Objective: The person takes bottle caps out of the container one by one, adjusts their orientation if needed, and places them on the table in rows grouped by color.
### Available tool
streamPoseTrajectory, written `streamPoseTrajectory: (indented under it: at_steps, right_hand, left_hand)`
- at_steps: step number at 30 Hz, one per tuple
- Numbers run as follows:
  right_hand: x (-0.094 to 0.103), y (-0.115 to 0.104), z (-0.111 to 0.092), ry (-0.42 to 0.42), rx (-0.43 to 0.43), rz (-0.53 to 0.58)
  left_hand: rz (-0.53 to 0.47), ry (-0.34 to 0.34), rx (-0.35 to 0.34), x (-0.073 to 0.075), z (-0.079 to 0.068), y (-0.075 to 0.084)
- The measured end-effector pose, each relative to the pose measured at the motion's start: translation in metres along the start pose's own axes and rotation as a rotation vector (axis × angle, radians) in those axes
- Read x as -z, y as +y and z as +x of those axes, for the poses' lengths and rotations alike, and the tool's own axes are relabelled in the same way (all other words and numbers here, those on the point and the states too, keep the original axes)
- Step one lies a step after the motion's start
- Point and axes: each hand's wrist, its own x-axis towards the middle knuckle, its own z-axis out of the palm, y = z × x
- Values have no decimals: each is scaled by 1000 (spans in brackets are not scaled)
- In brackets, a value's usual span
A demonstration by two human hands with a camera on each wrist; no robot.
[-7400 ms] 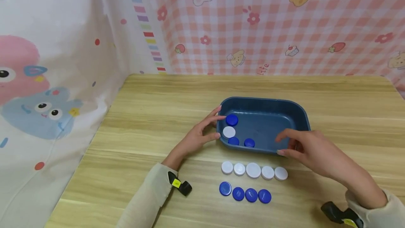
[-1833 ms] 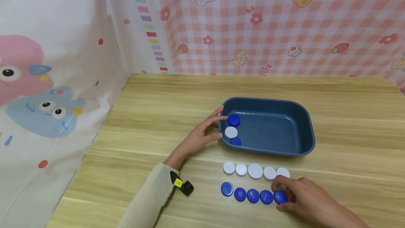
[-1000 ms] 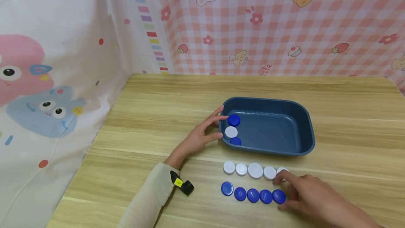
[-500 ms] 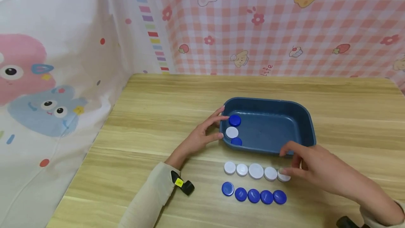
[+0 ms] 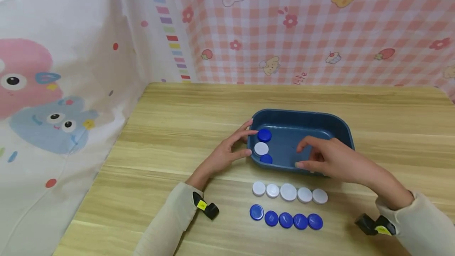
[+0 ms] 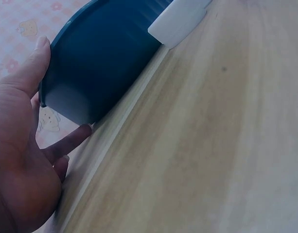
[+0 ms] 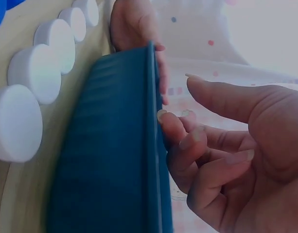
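Note:
My left hand (image 5: 224,152) rests against the left end of a dark blue plastic basin (image 5: 302,168), its fairly straight fingers touching the rim. Inside the basin near that end lie a blue bottle cap (image 5: 264,135), a white cap (image 5: 261,148) and another blue cap (image 5: 266,159). Over the basin's right half hovers my right hand (image 5: 337,159), fingers loosely bent and thumb apart from the index finger. Nothing shows between them in the right wrist view, where the near basin wall (image 7: 110,145) stands beside the fingers.
In front of the basin runs a row of several white caps (image 5: 288,192). Nearer still is a row of several blue caps (image 5: 286,220). All lie on a wood-grain table (image 5: 170,129). A pink checked cloth (image 5: 313,31) hangs behind it.
A blue cap from the basin now sits at the right end of the blue row, released by my right hand. That hand has since moved up over the basin. My left hand stays put.

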Motion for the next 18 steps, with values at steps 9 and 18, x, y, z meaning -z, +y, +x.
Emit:
streamPoseTrajectory:
  at_steps: [9, 18]
  right_hand:
    - [0, 2, 32, -63, -10, 51]
    - [-8, 2, 53, -143, -14, 94]
  left_hand:
    - [-1, 4, 28, 1, 0, 0]
    - [-21, -6, 25, 0, 0, 1]
